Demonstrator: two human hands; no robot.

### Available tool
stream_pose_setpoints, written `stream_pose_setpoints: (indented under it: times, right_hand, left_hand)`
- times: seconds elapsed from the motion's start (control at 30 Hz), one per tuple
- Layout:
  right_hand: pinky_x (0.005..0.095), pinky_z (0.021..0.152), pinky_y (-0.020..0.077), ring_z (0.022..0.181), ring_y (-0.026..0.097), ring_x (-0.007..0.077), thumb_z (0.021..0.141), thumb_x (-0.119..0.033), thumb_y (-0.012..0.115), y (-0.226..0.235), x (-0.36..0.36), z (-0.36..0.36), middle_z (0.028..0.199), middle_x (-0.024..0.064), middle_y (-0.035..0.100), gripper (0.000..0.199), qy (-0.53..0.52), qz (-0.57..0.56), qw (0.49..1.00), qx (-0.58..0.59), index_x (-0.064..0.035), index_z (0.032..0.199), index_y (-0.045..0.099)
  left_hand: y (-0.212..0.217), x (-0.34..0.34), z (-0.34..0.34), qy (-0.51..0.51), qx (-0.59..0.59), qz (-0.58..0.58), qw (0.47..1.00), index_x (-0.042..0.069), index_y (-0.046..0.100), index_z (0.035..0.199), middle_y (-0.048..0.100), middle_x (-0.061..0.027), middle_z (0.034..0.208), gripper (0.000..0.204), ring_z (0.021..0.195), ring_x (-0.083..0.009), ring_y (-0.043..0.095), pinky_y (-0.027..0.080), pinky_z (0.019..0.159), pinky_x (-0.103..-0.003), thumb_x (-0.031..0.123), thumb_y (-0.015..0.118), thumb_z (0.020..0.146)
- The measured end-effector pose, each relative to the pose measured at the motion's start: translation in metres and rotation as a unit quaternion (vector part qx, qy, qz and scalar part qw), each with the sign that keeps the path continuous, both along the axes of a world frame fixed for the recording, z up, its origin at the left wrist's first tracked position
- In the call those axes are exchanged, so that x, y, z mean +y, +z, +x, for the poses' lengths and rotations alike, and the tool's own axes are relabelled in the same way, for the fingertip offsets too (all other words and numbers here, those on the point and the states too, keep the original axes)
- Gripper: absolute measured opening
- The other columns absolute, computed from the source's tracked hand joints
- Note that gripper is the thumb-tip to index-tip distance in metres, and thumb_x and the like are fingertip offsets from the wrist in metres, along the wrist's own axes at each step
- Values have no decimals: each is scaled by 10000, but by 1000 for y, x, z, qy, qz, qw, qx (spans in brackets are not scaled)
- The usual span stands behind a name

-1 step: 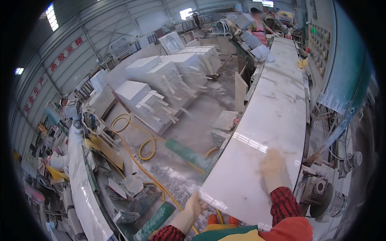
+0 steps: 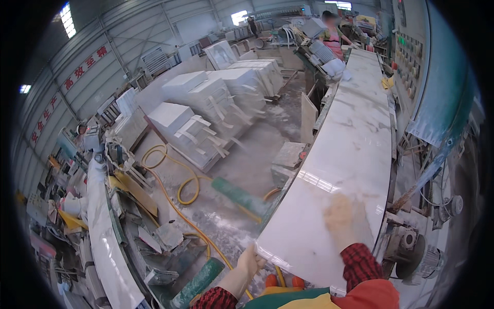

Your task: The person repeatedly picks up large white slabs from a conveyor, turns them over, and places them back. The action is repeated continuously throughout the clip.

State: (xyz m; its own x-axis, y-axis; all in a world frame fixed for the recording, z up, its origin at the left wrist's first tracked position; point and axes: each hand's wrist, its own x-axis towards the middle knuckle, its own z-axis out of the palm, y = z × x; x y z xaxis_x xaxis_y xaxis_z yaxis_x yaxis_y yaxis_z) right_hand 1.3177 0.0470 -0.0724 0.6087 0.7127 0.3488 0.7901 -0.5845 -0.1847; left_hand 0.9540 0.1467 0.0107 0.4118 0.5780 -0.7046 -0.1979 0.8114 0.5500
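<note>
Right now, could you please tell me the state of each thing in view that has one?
Left hand: at the slab's near-left corner, grip unclear.
Right hand: on the slab's top, blurred, grip unclear.
Slab: flat, glossy.
Yellow hose: looped on the floor.
White stacks: upright.
Panel lights: green, lit.

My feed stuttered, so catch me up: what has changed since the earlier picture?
The right hand has shifted slightly left across the slab. No new hold or release shows. The left hand stays at the slab's near left corner, and the slab lies as it did.
</note>
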Motion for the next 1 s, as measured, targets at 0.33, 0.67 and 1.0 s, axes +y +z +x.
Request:
stream_pose_setpoints:
  times: [0.33,0.67,1.0]
  right_hand:
    - [500,1283,302,1505,449,374,1004,-238,512,31,80,-236,1573,225,533,517,319,24,946,40,9,1453,585]
    - [493,1234,365,1397,524,419,980,-266,608,71,12,-211,1469,259,580,513,410,18,911,-31,40,1391,589]
    - [540,1194,428,1367,567,458,967,-223,663,65,-90,-187,1461,274,594,560,357,20,931,69,38,1448,549]
  left_hand:
    - [-6,8,-1,-57,-25,19,998,23,570,1404,653,-135,1396,510,1255,-296,669,549,1101,-482,443,469,1133]
    - [-12,12,0,-48,21,8,999,39,546,1410,660,-139,1388,506,1264,-291,672,554,1111,-487,455,448,1139]
    - [-10,20,9,-66,-13,-5,998,45,530,1457,648,-127,1450,459,1320,-301,649,556,1105,-505,380,401,1170]
